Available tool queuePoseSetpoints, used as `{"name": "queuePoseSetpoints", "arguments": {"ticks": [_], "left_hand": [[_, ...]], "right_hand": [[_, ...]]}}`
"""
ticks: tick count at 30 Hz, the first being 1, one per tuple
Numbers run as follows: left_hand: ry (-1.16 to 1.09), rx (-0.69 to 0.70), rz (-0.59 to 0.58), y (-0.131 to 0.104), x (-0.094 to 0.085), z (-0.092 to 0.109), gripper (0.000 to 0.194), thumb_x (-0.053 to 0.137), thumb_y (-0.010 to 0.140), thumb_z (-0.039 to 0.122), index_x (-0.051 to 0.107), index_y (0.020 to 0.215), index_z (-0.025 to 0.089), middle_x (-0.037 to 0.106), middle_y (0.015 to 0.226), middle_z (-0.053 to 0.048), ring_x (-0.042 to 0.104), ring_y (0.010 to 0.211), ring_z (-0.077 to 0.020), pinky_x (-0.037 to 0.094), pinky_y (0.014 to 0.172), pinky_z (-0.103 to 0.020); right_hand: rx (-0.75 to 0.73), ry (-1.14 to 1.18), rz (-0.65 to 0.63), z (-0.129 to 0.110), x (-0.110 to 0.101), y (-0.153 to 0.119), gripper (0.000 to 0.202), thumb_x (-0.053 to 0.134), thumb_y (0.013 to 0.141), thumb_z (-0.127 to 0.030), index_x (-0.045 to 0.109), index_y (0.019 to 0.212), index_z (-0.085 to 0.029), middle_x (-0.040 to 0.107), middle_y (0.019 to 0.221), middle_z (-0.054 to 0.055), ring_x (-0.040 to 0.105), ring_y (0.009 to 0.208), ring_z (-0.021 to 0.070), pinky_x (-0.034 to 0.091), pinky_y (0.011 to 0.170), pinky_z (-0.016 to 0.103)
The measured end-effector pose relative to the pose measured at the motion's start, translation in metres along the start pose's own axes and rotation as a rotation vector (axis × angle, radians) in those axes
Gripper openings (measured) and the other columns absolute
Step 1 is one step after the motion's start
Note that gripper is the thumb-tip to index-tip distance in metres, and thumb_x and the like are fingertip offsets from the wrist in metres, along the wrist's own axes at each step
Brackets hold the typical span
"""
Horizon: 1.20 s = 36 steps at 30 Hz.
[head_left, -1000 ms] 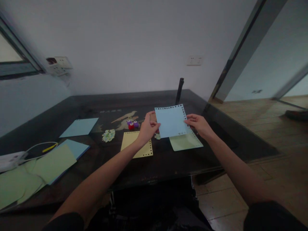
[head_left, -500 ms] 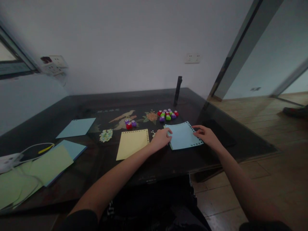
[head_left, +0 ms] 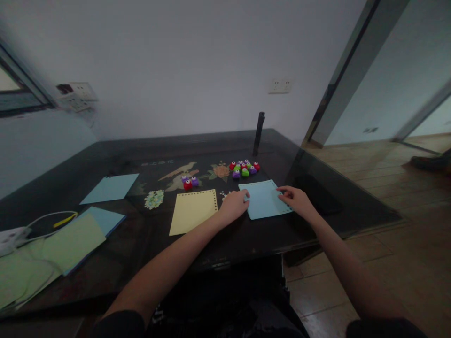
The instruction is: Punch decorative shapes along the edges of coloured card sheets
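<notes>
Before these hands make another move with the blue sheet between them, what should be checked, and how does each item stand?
1. Left hand at the blue sheet's left edge: ok.
2. Right hand at its right edge: ok.
3. Blue sheet apart from the yellow sheet: ok.
4. Nearby toys off the blue sheet: ok, they sit beyond its far edge.
5. Yellow sheet fully in view: not ok, the left forearm hides one corner.
6. Edges aligned with anything underneath: cannot tell.
</notes>
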State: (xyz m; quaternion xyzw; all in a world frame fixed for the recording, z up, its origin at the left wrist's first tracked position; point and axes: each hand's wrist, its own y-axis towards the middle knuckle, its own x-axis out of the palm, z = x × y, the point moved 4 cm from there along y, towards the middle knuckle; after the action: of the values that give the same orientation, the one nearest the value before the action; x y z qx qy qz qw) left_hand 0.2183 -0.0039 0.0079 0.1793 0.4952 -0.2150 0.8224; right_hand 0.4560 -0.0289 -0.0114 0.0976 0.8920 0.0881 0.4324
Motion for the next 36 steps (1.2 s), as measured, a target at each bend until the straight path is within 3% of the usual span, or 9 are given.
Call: {"name": "queuePoseSetpoints", "arguments": {"ticks": [4,11,17,20,24,26,29,33,36], "left_hand": [[0.127,-0.020,-0.011,-0.004,0.003,0.000,0.031,0.047,0.085,0.028,0.054,0.115,0.026,0.068,0.096,-0.007,0.063,0.088,-0.0227,0.048,0.074,-0.032],[0.169,0.013,-0.007,-0.003,0.005,0.000,0.029,0.045,0.085,0.028,0.054,0.112,0.026,0.068,0.096,-0.007,0.064,0.086,-0.0229,0.048,0.070,-0.032],[0.169,0.023,-0.004,-0.004,0.005,0.002,0.029,0.044,0.086,0.028,0.053,0.113,0.026,0.068,0.096,-0.007,0.064,0.086,-0.0236,0.048,0.069,-0.033],[0.142,0.054,0.023,-0.009,-0.006,0.007,0.029,0.044,0.086,0.029,0.054,0.113,0.025,0.068,0.092,-0.006,0.064,0.083,-0.0233,0.048,0.067,-0.032],[0.071,0.147,0.074,-0.022,-0.033,0.004,0.025,0.044,0.087,0.028,0.057,0.109,0.025,0.068,0.087,-0.003,0.063,0.078,-0.0194,0.045,0.065,-0.028],[0.060,0.148,0.119,-0.030,-0.050,-0.012,0.023,0.044,0.087,0.027,0.059,0.104,0.024,0.068,0.087,-0.003,0.062,0.076,-0.0179,0.044,0.064,-0.027],[0.037,0.106,0.169,-0.044,-0.071,-0.053,0.022,0.044,0.087,0.026,0.061,0.100,0.022,0.068,0.086,-0.003,0.061,0.074,-0.0162,0.044,0.064,-0.026],[0.048,-0.006,0.264,-0.063,-0.097,-0.118,0.020,0.047,0.084,0.024,0.064,0.093,0.019,0.069,0.087,-0.004,0.061,0.074,-0.0164,0.045,0.069,-0.029],[0.039,-0.087,0.351,-0.074,-0.111,-0.153,0.021,0.047,0.082,0.023,0.064,0.092,0.018,0.068,0.089,-0.006,0.061,0.077,-0.0186,0.046,0.071,-0.032]], "right_hand": [[0.005,-0.066,0.008,-0.003,0.001,-0.001,0.032,0.058,0.073,-0.032,0.069,0.098,-0.015,0.060,0.066,0.002,0.053,0.057,0.0144,0.041,0.056,0.026],[0.021,-0.147,0.008,-0.005,0.003,-0.003,0.030,0.056,0.077,-0.031,0.068,0.101,-0.017,0.062,0.070,0.003,0.056,0.063,0.0167,0.041,0.060,0.028],[-0.063,-0.178,0.066,-0.009,0.001,-0.004,0.028,0.057,0.076,-0.029,0.068,0.098,-0.016,0.055,0.076,0.004,0.052,0.062,0.0156,0.043,0.063,0.029],[-0.089,-0.161,0.164,-0.013,-0.006,-0.007,0.026,0.056,0.078,-0.031,0.069,0.095,-0.017,0.052,0.082,0.005,0.050,0.063,0.0152,0.044,0.064,0.031],[-0.120,-0.104,0.234,-0.025,-0.012,-0.010,0.024,0.054,0.080,-0.031,0.069,0.091,-0.017,0.052,0.081,0.005,0.049,0.062,0.0153,0.043,0.062,0.031],[-0.145,-0.073,0.234,-0.035,-0.011,-0.009,0.023,0.054,0.081,-0.031,0.069,0.091,-0.017,0.052,0.080,0.005,0.049,0.061,0.0151,0.042,0.061,0.030],[-0.206,-0.026,0.198,-0.057,-0.001,-0.007,0.022,0.054,0.081,-0.030,0.068,0.091,-0.017,0.054,0.080,0.004,0.048,0.059,0.0144,0.042,0.062,0.031],[-0.310,-0.006,0.113,-0.100,0.018,0.001,0.018,0.056,0.081,-0.026,0.068,0.091,-0.018,0.057,0.082,0.004,0.050,0.061,0.0139,0.042,0.066,0.030],[-0.401,0.018,0.012,-0.138,0.034,0.011,0.014,0.057,0.082,-0.022,0.067,0.091,-0.019,0.059,0.084,0.004,0.052,0.067,0.0146,0.042,0.067,0.029]]}}
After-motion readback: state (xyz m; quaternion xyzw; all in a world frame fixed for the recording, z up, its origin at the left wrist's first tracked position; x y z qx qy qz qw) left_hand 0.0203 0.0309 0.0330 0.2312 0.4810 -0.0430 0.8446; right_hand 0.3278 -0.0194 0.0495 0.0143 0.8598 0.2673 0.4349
